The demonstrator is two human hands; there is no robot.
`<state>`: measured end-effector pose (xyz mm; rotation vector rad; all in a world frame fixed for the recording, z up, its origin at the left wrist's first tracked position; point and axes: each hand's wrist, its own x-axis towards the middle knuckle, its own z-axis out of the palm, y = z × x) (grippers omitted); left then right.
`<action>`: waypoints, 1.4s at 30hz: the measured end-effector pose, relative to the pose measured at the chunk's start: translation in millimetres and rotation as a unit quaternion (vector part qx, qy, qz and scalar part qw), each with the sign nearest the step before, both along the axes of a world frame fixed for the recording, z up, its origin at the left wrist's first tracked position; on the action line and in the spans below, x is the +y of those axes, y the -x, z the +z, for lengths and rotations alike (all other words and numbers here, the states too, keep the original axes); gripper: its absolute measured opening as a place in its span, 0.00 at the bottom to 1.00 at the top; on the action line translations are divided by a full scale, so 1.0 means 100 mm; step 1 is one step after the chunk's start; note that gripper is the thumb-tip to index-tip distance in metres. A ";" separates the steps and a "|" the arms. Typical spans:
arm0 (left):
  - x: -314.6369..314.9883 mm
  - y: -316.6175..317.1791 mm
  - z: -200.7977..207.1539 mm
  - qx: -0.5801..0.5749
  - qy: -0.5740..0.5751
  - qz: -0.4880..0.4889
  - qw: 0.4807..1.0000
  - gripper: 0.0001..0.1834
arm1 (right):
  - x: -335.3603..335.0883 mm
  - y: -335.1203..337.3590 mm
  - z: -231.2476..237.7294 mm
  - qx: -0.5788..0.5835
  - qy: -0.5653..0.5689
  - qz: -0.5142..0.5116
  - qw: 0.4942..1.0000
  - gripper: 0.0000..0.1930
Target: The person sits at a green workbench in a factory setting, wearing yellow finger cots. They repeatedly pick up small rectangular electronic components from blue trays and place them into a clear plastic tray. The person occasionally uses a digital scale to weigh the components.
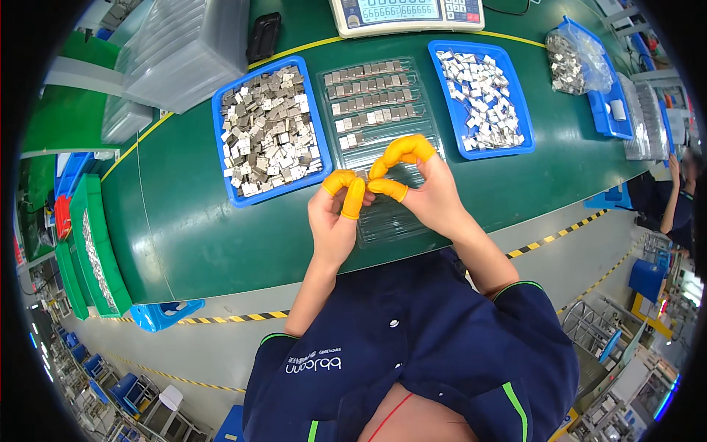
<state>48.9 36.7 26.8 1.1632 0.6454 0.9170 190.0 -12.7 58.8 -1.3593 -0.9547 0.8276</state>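
Observation:
Yellow finger cots cover several fingertips on both hands. My left hand [336, 214] and my right hand [427, 188] meet over a clear plastic tray [358, 158], both closed in a pinch. Between their fingertips shows a small silvery metal piece [362, 175], mostly hidden by the fingers. Rows of small metal connector-like pieces [372, 95] fill the tray's far slots; a shorter row lies just beyond my hands. Left of the tray stands a blue bin [283, 191] heaped with loose metal pieces. A second blue bin [503, 152], at the right, holds whiter small pieces.
A digital scale [407, 16] stands at the back. Stacked clear trays [193, 51] and a black holder [264, 37] sit back left, and a green bin [110, 269] is at the left edge. Far right are bagged metal pieces [565, 65] and another person [674, 199].

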 end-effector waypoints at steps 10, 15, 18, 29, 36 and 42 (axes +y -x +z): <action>-0.06 0.02 0.00 0.055 -0.027 0.050 0.997 0.08 | -0.02 -0.04 -0.05 -0.361 -0.086 0.011 0.929 0.09; -0.10 -0.02 -0.01 0.002 0.007 0.053 0.999 0.08 | -0.02 0.01 -0.01 -0.375 -0.063 -0.008 0.925 0.08; -0.10 -0.03 -0.03 0.010 -0.002 0.045 0.999 0.08 | -0.02 0.02 -0.06 -0.372 -0.062 -0.014 0.926 0.08; -0.23 -0.02 -0.14 0.252 -0.345 0.081 0.901 0.15 | 0.31 -0.36 -0.33 -0.510 0.010 -0.029 0.860 0.08; -0.38 -0.04 -0.21 0.295 -0.412 0.034 0.862 0.14 | 0.34 -0.34 -0.45 -0.493 -0.002 -0.030 0.869 0.08; -0.38 -0.04 -0.22 0.294 -0.413 0.019 0.862 0.14 | 0.30 -0.39 -0.39 -0.488 -0.025 -0.049 0.871 0.08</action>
